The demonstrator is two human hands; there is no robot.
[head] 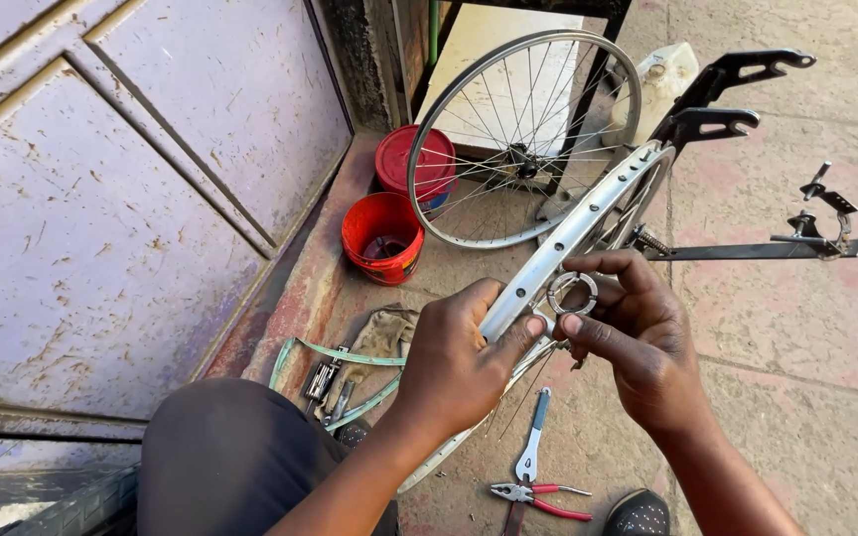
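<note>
Stained concrete ground (806,397), purple metal door (101,199), red buckets (382,236)

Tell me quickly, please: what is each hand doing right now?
Left hand: closed around the silver wheel rim, thumb on its edge.
Right hand: fingers pinching a small metal ring beside the rim.

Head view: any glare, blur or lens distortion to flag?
Head view: even daylight, soft shadows, sharp focus on both hands and the small metal ring; mild glare along the wheel rim the left hand grips; wide-angle bending toward the frame edges.
</note>
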